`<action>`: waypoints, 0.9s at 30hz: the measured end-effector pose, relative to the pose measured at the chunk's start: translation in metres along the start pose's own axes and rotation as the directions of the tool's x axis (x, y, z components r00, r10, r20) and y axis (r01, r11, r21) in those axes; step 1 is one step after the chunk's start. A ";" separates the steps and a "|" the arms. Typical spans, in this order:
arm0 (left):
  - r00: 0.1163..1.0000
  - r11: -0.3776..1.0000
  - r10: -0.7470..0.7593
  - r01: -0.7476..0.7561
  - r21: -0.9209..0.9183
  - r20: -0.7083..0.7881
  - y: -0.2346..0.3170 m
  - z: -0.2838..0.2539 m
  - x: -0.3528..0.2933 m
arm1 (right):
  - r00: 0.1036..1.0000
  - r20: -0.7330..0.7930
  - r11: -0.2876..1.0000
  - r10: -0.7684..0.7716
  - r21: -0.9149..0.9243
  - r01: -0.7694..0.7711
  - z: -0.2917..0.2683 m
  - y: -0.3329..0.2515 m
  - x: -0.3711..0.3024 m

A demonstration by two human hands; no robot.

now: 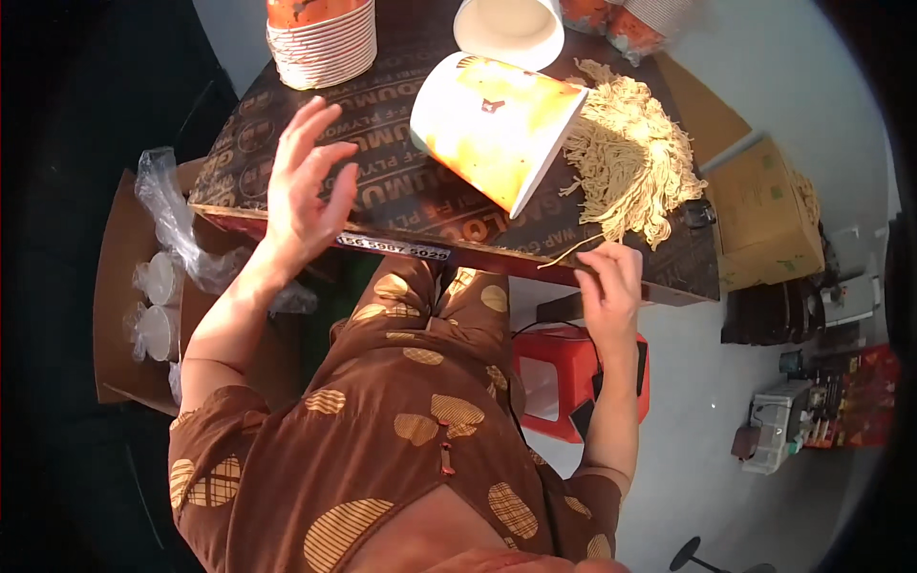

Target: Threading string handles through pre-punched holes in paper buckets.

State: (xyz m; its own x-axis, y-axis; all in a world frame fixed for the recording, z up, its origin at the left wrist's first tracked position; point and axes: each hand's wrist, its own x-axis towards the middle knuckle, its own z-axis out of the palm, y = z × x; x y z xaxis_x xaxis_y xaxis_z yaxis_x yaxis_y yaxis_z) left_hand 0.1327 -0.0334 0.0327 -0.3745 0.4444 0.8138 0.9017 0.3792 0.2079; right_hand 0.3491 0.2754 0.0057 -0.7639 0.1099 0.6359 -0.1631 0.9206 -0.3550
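Observation:
My left hand (308,186) is raised over the table's near left side, fingers spread, holding nothing. At the near edge on the right, my right hand (613,279) is closed, thumb and fingertips pinched on a thin tan strand (571,250) that sticks out to the left. Just beyond it lies a loose heap of tan yarn-like strands (635,158). Between my hands, an orange-and-white paper tub (497,124) lies on its side, its rim towards the heap. Neither hand touches the tub. A second white tub (511,31) lies behind it.
A stack of nested paper tubs (322,43) stands at the far left of the dark plywood table (396,205). More tubs (638,29) lie at the far right. Cardboard boxes flank the table: an open box (119,296) left, another (759,210) right. A red stool (540,368) stands below.

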 end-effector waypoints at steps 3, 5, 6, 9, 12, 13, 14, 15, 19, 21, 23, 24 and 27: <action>0.999 0.993 0.022 -0.017 -0.115 0.040 0.010 0.017 0.009 | 0.994 0.087 0.997 -0.060 -0.040 0.064 0.004 0.001 0.004; 0.996 0.986 0.081 -0.074 -0.148 0.046 0.020 0.022 0.020 | 0.985 0.132 0.989 -0.113 -0.078 0.124 0.007 0.003 0.008; 0.992 0.977 0.119 -0.111 -0.180 0.036 0.025 0.024 0.026 | 0.985 0.130 0.989 -0.113 -0.076 0.123 0.008 0.005 0.008; 0.981 0.957 0.186 -0.166 -0.238 0.063 0.043 0.029 0.045 | 0.980 0.140 0.984 -0.143 -0.084 0.156 0.012 0.010 0.009; 0.914 0.871 0.405 -0.375 -0.318 0.033 0.052 0.038 0.059 | 0.979 0.152 0.985 -0.134 -0.090 0.148 0.016 0.014 0.008; 0.881 0.864 0.462 -0.419 -0.280 0.104 0.059 0.037 0.065 | 0.978 0.151 0.984 -0.141 -0.088 0.155 0.017 0.015 0.008; 0.844 0.846 0.512 -0.462 -0.266 0.159 0.066 0.035 0.068 | 0.978 0.149 0.983 -0.147 -0.085 0.160 0.017 0.016 0.008; 0.802 0.825 0.557 -0.505 -0.254 0.215 0.073 0.034 0.068 | 0.979 0.148 0.984 -0.143 -0.086 0.157 0.017 0.016 0.009; 0.684 0.723 0.646 -0.691 0.018 0.337 0.082 0.051 0.063 | 0.978 0.129 0.980 -0.163 -0.091 0.175 0.016 0.016 0.010; 0.693 0.732 0.639 -0.682 0.015 0.335 0.079 0.054 0.060 | 0.977 0.125 0.978 -0.171 -0.096 0.184 0.017 0.016 0.011; 0.709 0.757 0.626 -0.653 -0.032 0.324 0.074 0.054 0.060 | 0.981 0.102 0.982 -0.163 -0.084 0.172 0.018 0.016 0.010; 0.721 0.777 0.604 -0.627 -0.052 0.340 0.072 0.051 0.061 | 0.981 0.100 0.981 -0.164 -0.086 0.173 0.017 0.014 0.010; 0.775 0.837 0.532 -0.543 -0.070 0.341 0.066 0.041 0.065 | 0.987 0.053 0.988 -0.153 -0.029 0.155 0.017 0.008 0.010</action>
State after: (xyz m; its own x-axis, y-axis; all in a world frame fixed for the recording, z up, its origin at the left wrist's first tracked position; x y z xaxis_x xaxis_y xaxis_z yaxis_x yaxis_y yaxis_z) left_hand 0.1596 0.0535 0.0770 0.1153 0.8231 0.5561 0.9729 0.0192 -0.2302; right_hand 0.3298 0.2773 -0.0024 -0.7620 -0.0523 0.6454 -0.2610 0.9370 -0.2322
